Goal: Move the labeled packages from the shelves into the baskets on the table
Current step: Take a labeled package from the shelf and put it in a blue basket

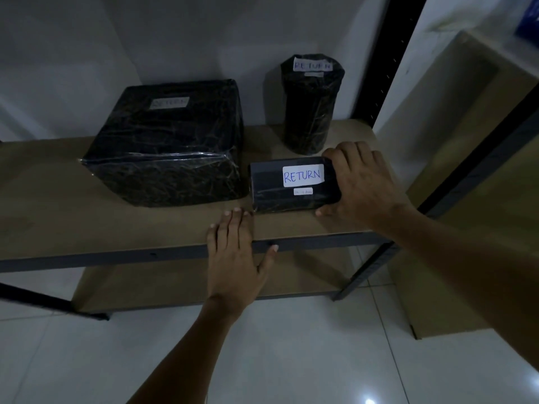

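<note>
Dim white walls back a brown shelf board (116, 220) holding three black-wrapped packages marked RETURN: a large box (172, 144), an upright cylinder (310, 106), and a small flat package (291, 185) near the front edge. Right hand (361, 185) grips the small package's right end, fingers curled over it. Left hand (233, 252) rests flat on the shelf edge, fingers straight and together.

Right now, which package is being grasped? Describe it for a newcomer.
On the brown shelf, three black-wrapped packages sit. The right hand grips the small flat box nearest the front edge. Its neighbours are a big cube and an upright cylinder.
</note>
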`<state>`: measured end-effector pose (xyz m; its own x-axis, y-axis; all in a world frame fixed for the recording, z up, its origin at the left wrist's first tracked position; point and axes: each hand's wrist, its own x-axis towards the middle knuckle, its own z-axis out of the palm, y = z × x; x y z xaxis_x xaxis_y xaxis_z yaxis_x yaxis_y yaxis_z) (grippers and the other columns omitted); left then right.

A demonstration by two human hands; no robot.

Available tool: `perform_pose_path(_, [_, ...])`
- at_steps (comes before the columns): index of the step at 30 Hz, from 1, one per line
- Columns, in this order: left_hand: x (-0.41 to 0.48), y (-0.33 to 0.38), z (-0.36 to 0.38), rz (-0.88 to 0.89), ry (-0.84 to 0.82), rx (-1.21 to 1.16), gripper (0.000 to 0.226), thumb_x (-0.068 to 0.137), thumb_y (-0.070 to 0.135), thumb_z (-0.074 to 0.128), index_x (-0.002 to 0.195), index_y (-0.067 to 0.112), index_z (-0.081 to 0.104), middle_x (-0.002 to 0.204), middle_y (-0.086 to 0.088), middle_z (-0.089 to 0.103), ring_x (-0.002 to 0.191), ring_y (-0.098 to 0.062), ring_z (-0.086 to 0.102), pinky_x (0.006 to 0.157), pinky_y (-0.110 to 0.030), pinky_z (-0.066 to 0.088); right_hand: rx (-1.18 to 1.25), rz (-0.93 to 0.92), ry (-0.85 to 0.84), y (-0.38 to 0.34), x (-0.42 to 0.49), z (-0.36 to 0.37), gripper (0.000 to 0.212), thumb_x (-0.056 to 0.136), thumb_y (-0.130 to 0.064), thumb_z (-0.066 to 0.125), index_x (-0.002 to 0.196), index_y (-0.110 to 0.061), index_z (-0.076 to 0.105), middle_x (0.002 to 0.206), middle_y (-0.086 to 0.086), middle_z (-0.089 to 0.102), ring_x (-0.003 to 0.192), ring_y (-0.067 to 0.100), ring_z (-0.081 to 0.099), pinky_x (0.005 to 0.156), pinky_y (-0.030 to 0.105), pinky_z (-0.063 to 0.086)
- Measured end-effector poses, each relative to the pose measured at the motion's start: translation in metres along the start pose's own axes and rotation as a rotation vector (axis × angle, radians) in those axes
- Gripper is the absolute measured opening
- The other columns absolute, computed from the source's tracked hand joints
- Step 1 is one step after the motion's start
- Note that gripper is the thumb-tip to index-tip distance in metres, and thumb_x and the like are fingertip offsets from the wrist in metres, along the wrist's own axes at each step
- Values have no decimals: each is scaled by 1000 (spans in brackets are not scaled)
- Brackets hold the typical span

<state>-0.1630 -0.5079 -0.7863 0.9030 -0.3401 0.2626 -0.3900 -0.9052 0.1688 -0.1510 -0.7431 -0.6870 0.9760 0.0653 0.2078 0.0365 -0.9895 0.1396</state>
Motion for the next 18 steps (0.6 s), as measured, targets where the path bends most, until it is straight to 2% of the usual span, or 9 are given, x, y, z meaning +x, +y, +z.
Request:
perform_pose_path(6, [0,-1,4,15,32,-2,75,91,60,37,142,5,36,148,-16,37,140,-30,27,115,-47,16,83,-7,-47,6,5,1,104,58,-61,77,138,-13,31,137,9,41,122,29,36,100,42,30])
perform_pose_path(12, [-1,-1,4,19,28,-5,78,91,62,33,145,6,32,152,-15,31,142,-30,22,116,-47,12,262,83,-313,13,-12,3,110,55,-66,75,141,-17,26,134,6,44,117,26,42,97,40,40])
perform_pose_path(16, [-2,-6,-1,37,-42,-15,78,91,60,30,148,7,24,156,-14,22,145,-29,15,117,-46,8,273,103,-367,8,-39,-6,110,52,-61,79,138,-16,27,130,7,45,115,25,42,96,39,41])
perform_pose_path(18, [-7,-6,-10,53,-110,-4,80,91,55,41,150,7,19,157,-14,16,146,-30,9,118,-48,6,298,116,-400,7,-55,-21,108,52,-58,80,136,-16,28,129,7,45,114,25,41,95,37,40])
